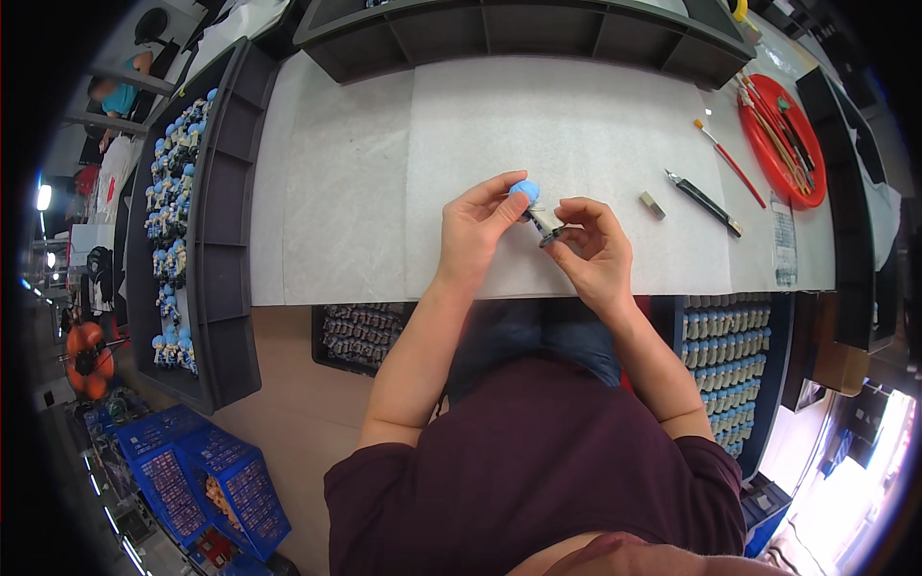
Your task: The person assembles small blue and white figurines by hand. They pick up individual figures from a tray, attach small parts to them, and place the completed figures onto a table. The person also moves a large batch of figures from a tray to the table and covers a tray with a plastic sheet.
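Above the white-covered table I hold a small figurine [542, 220] with a blue rounded top, a pale body and a dark base, tilted with its top to the upper left. My left hand [477, 223] is closed on the blue end, thumb and fingers pinching it. At the base end, the thumb and fingers of my right hand [597, 248] are closed on the dark edge. A small grey block [652, 205] lies on the table to the right of my right hand. Beyond it rests a craft knife [704, 204] with a black handle.
A red-handled brush [732, 165] lies near a red oval tray [814, 182] of brushes. A grey crate [219, 221] of blue-topped figurines stands at left; another grey crate [528, 34] borders the far edge. Below the table's right side sits a bin of figurines [727, 365]. Blue baskets [206, 470] stand lower left.
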`<state>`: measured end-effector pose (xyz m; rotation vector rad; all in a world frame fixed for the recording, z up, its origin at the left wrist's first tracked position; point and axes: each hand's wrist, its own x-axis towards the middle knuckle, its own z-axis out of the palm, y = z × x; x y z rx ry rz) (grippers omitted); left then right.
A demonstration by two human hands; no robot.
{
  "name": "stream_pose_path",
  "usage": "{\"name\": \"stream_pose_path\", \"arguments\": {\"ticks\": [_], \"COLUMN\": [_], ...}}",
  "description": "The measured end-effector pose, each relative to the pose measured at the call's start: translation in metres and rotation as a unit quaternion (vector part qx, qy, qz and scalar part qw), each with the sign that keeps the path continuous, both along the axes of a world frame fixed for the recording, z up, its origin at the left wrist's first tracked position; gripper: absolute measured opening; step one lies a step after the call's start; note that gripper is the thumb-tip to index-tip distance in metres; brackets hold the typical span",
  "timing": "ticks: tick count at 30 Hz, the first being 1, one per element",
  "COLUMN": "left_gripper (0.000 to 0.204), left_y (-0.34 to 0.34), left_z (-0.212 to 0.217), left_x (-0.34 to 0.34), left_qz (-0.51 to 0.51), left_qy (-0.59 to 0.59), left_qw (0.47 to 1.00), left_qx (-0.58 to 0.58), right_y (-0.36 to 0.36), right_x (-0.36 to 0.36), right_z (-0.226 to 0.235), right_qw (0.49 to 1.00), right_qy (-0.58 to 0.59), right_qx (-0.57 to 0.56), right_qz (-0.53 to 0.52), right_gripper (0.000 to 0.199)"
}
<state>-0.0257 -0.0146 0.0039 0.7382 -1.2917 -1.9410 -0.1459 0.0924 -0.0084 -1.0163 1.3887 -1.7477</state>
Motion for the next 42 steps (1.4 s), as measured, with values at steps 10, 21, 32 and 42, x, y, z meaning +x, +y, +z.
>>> {"name": "stream_pose_path", "arguments": {"ticks": [10,21,32,42], "left_gripper": [0.029,0.029,0.030,0.034], "left_y": [-0.002,-0.001,0.002,0.013], "left_z": [-0.002,0.000,-0.001,-0.004], "left_x": [0.000,0.004,0.000,-0.005], "left_qz": [-0.020,-0.033,-0.058,-0.113], "left_qy": [0.079,0.097,0.053,-0.060], "left_qw": [0.996,0.994,0.997,0.974], "left_qx": [0.019,0.027,-0.011,-0.189], "right_y": [-0.001,0.001,0.004,0.127], "right_x": [-0.001,0.000,-0.005,-0.075], "right_z": [0.002,0.003,0.015,0.018], "right_qw": [1.000,1.000,0.998,0.977], "right_qy": [-0.005,-0.017,0.042,-0.004], "right_qx": [-0.009,-0.004,0.039,-0.050], "right_qz": [0.007,0.012,0.018,-0.207], "right_gripper": [0.040,0.035,0.035,0.034]}}
